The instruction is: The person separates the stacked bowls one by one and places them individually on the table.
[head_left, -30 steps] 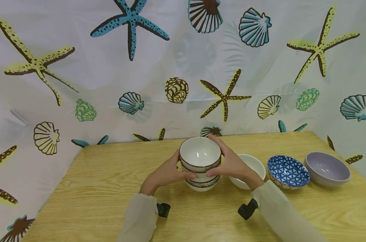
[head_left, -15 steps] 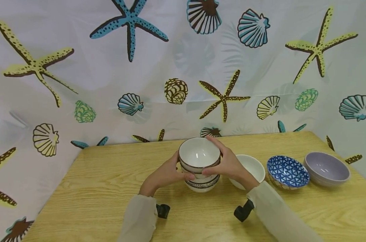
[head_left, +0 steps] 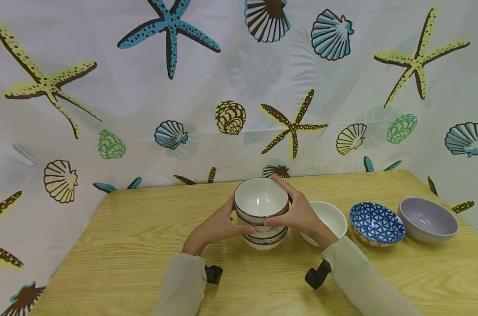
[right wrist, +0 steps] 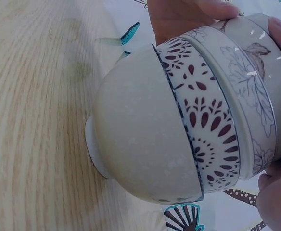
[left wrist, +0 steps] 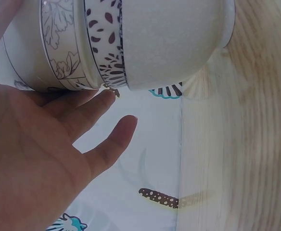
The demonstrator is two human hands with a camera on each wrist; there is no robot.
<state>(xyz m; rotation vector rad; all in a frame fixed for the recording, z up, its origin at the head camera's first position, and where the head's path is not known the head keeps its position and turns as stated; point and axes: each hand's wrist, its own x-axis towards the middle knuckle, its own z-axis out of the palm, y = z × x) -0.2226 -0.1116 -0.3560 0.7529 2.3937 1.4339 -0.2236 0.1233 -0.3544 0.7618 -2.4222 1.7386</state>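
In the head view a stack of nested bowls stands on the wooden table, the topmost bowl [head_left: 261,197] white inside with a dark rim. My left hand [head_left: 217,224] grips the upper part of the stack from the left, thumb in front; the left wrist view shows its outer fingers reaching past the side. From the right, my right hand [head_left: 300,215] holds the upper bowls, its thumb at the front. The bottom bowl [right wrist: 135,125] has a plain cream body and a band of brown petals, its foot at the wood. Above it sits a bowl with a leaf-patterned band [right wrist: 249,91].
Right of the stack stand a white bowl [head_left: 329,216], a blue-and-white patterned bowl [head_left: 376,223] and a lavender bowl [head_left: 427,219]. A cloth [head_left: 199,96] printed with starfish and shells hangs behind the wooden table [head_left: 136,245].
My right hand and wrist have shifted slightly left, its thumb sliding along the front of the bowls. The left hand and the stack look the same.
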